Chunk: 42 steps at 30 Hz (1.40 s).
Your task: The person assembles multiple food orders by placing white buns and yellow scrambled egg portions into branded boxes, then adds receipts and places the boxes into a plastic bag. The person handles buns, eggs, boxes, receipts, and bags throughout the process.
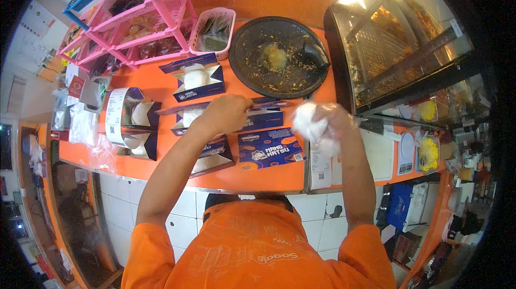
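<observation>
My left hand is closed over an open dark blue cardboard food box, its fingers at the raised flap. Part of a white lump shows inside that box, next to my wrist. My right hand wears a clear plastic glove, slightly blurred. It grips a rounded white bundle, apparently rice, just right of the box. Behind stands another open box with a white rounded portion in it. Beneath my left forearm is a further box, partly hidden. A flat printed box lid lies near the front edge.
At the back rests a round black stone mortar with a dark pestle. Filled boxes with a paper slip stand left. A pink rack and pink basket are behind; a glass display case is right, near a white scale.
</observation>
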Each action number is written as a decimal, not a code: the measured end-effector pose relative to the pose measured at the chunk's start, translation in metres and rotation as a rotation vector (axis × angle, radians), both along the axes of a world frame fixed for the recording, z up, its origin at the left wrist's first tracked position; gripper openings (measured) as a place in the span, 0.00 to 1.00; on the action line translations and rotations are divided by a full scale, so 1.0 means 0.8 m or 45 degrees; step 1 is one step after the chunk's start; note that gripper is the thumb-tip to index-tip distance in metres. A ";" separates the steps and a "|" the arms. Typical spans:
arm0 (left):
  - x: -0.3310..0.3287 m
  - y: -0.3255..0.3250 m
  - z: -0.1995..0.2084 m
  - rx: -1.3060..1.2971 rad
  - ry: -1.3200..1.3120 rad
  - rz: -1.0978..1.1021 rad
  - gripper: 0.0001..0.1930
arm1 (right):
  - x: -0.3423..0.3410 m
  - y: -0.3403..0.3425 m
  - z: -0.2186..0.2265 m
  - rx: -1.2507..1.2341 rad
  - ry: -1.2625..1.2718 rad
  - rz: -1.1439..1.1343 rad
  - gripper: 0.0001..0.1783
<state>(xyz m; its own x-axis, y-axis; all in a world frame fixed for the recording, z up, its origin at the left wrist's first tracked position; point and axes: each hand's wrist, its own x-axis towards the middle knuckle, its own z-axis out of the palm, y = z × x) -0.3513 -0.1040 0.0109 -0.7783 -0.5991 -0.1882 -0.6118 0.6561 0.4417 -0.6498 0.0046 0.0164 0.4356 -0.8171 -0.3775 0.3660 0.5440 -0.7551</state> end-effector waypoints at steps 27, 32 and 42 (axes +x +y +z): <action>-0.019 -0.096 -0.005 0.213 -0.014 -0.051 0.21 | 0.144 -0.049 -0.148 -1.328 1.703 0.033 0.21; -0.016 -0.096 -0.009 0.187 0.024 -0.049 0.21 | 0.152 -0.043 -0.162 -1.311 1.544 -0.135 0.21; -0.010 -0.044 0.026 -0.213 0.126 0.041 0.25 | 0.112 -0.017 -0.097 -0.996 1.573 0.261 0.29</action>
